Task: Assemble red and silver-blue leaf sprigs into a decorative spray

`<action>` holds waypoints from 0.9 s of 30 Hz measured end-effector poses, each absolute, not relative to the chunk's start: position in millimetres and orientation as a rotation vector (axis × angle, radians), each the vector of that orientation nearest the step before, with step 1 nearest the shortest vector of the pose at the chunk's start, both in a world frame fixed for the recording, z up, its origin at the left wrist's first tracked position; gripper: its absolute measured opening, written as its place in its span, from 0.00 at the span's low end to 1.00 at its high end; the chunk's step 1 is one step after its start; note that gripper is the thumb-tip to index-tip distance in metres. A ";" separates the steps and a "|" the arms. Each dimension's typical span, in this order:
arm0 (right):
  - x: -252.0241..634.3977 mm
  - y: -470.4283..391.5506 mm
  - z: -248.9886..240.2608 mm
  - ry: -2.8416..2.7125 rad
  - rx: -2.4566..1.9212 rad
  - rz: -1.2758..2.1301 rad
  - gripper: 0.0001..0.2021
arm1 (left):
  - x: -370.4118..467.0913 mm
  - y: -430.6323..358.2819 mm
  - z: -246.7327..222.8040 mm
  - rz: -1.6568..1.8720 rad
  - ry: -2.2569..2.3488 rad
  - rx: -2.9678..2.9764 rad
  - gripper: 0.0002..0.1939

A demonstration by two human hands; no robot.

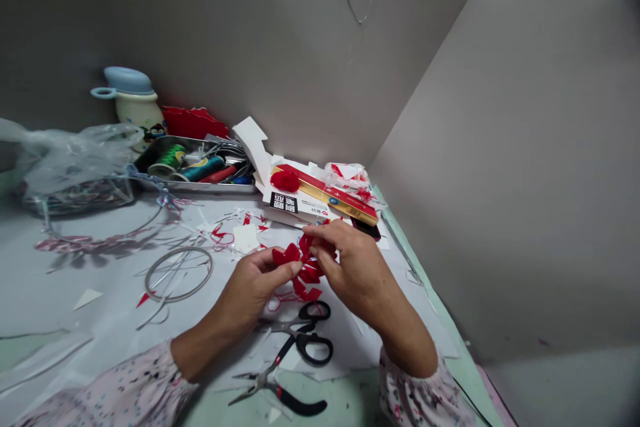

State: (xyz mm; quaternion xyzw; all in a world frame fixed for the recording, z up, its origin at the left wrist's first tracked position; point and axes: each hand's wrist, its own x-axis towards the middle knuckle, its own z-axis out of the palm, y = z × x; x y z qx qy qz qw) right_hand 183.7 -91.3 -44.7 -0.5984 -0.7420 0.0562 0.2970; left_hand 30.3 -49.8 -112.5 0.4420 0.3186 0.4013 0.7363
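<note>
L hand: fingers pinch L edge of red, fabric-like, flower-shaped piece. R hand: fingers grip same piece from R/top, partly hiding it. Piece is held btwn both hands, over the paper-covered pale green bench.

Clutter close in: blk-handled metal scissors just below the piece, btwn forearms; long-nosed pliers w/ blk-&-red handles lie nearer the wearer. Both sit right under the work space. Loose red thread beside the scissors.

L of L hand: round coil of silvery wire, paper scraps around. Bhd R hand: white cardboard box w/ blk print, R hand partly in front; on it, fuzzy red ball & long red-&-gold box.

Farther back: shallow metal tray w/ green thread spool, teal spool, tools. Cream bottle w/ blue lid bhd it; clear plastic bag far L.
</note>
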 end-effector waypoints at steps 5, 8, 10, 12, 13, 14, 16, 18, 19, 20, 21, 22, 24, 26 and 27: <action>183.1 -91.7 -43.3 -1.974 -1.601 0.151 0.15 | 30.2 -49.0 -116.1 0.881 0.680 0.980 0.07; 183.2 -91.9 -42.9 -1.982 -1.596 0.148 0.15 | 29.9 -49.9 -116.8 0.886 0.691 0.983 0.07; 183.6 -91.9 -43.3 -1.982 -1.594 0.143 0.16 | 30.0 -50.4 -117.1 0.896 0.695 0.989 0.07; 183.8 -91.8 -43.8 -1.980 -1.593 0.141 0.16 | 30.3 -50.6 -117.6 0.900 0.690 0.987 0.07; 183.9 -91.7 -44.0 -1.979 -1.591 0.142 0.16 | 30.4 -50.6 -117.8 0.898 0.687 0.986 0.06; 183.9 -91.7 -44.2 -1.977 -1.590 0.144 0.16 | 30.5 -50.5 -118.0 0.896 0.685 0.984 0.06; 183.8 -91.8 -44.3 -1.976 -1.587 0.149 0.16 | 30.5 -50.1 -118.1 0.895 0.683 0.985 0.06; 183.8 -91.8 -44.1 -1.978 -1.585 0.150 0.16 | 30.4 -49.5 -117.8 0.896 0.680 0.985 0.06; 183.8 -91.8 -44.0 -1.980 -1.584 0.151 0.16 | 30.4 -49.1 -117.6 0.895 0.679 0.985 0.06; 183.8 -91.8 -43.8 -1.981 -1.584 0.151 0.16 | 30.5 -48.8 -117.3 0.892 0.677 0.984 0.06; 183.8 -91.7 -43.7 -1.983 -1.584 0.151 0.16 | 30.6 -48.5 -116.9 0.891 0.675 0.983 0.06; 183.9 -91.7 -43.6 -1.986 -1.584 0.153 0.16 | 30.7 -48.2 -116.7 0.890 0.674 0.983 0.06; 184.1 -91.6 -43.6 -1.989 -1.584 0.155 0.16 | 31.0 -48.1 -116.3 0.892 0.671 0.986 0.06; 184.1 -91.6 -43.7 -1.985 -1.586 0.156 0.16 | 31.0 -48.4 -116.1 0.896 0.673 0.983 0.07; 184.1 -91.7 -43.7 -1.982 -1.587 0.157 0.16 | 30.9 -48.7 -116.0 0.895 0.677 0.979 0.07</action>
